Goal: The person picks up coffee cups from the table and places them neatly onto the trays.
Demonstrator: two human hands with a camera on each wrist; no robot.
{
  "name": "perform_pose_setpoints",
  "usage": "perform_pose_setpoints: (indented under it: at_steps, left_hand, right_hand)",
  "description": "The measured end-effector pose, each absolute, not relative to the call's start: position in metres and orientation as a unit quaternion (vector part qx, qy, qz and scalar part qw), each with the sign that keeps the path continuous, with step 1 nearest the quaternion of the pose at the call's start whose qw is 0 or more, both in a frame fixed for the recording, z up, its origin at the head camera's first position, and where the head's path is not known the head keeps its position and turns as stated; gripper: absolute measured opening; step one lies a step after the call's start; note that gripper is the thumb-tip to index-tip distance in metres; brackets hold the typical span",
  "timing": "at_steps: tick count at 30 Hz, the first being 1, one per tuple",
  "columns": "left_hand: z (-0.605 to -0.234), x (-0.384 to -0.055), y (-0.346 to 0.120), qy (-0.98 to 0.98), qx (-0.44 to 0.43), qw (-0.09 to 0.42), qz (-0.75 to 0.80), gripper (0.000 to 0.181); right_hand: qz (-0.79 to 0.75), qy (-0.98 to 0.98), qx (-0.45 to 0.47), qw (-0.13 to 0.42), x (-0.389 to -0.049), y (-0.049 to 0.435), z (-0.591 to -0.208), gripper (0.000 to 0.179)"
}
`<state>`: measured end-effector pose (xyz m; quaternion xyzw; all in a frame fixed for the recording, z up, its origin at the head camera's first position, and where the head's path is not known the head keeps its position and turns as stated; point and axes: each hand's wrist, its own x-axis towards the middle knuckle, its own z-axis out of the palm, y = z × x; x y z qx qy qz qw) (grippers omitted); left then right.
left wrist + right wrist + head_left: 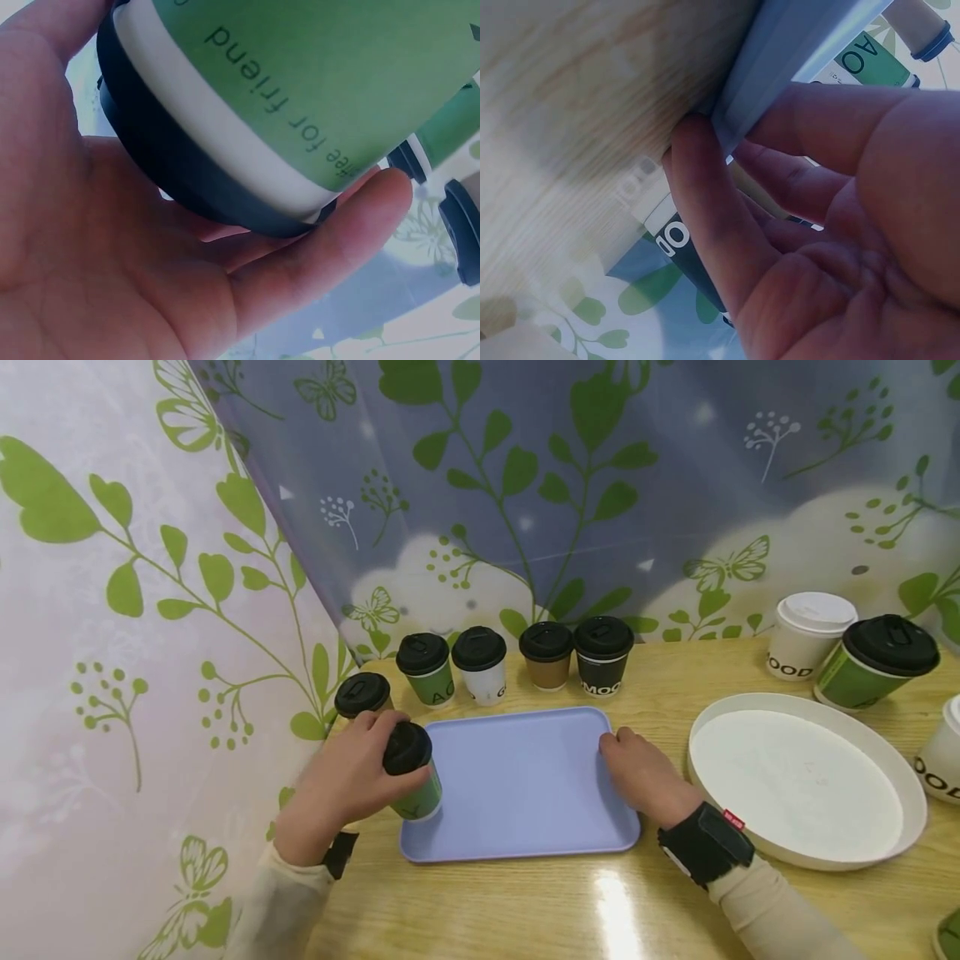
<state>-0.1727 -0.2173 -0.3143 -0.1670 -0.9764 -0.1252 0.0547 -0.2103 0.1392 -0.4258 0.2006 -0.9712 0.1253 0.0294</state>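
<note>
My left hand (352,772) grips a green paper coffee cup (423,795) with a black lid, thumb and fingers spread around its lid and upper side. The cup is upright at the left end of a lavender-blue rectangular tray (525,785). Seen close in the left wrist view, the cup's green sleeve (300,90) carries the words "for friend". My right hand (645,777) pinches the tray's right edge. The right wrist view has the tray rim (761,75) between thumb and fingers, low by the wooden tabletop.
Behind the tray stand lidded cups: a green one (426,672), a white one (480,668), a brown one (547,656) and a black one (602,658). Another brown cup (363,693) is behind my left hand. A round white tray (802,785) lies right, with more cups around it.
</note>
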Motion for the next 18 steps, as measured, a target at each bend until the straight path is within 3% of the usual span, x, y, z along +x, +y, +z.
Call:
perform_pose_setpoints:
  at_steps: [7,18]
  left_hand:
    - [-0.317,-0.18,-0.206,-0.975,-0.173,0.036,-0.134,0.069]
    - [-0.319,-0.187,-0.193,-0.971,-0.187,0.046,-0.141,0.068]
  right_hand:
    - [0.124,-0.97,0.203,0.044,-0.21,0.14,-0.427,0.013]
    - [0.126,-0.97,0.202,0.042,-0.211,0.14,-0.43,0.011]
